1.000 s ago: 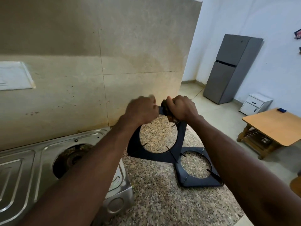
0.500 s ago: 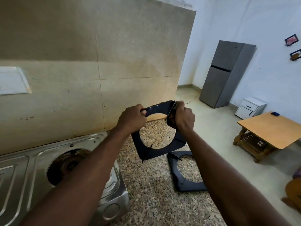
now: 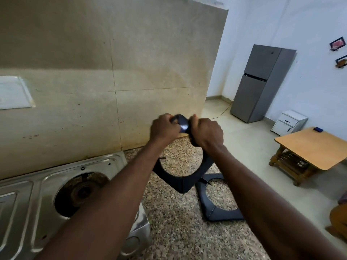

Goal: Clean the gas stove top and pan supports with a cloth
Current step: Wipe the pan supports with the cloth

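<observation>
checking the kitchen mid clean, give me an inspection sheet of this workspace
surface: speckled granite countertop; stainless steel stove top with burner exposed
job's things: black square pan support held upright; second black pan support flat on countertop; cloth not discernible
clutter: nothing seen
hands: left hand and right hand both grip the held support's top
cables: thin cord on floor beside tall grey fridge
surroundings: white drawer unit, wooden table, beige tiled wall

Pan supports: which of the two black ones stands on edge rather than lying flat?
The held pan support, gripped upright by the left hand and right hand; the other pan support lies flat on the countertop, further right.
</observation>
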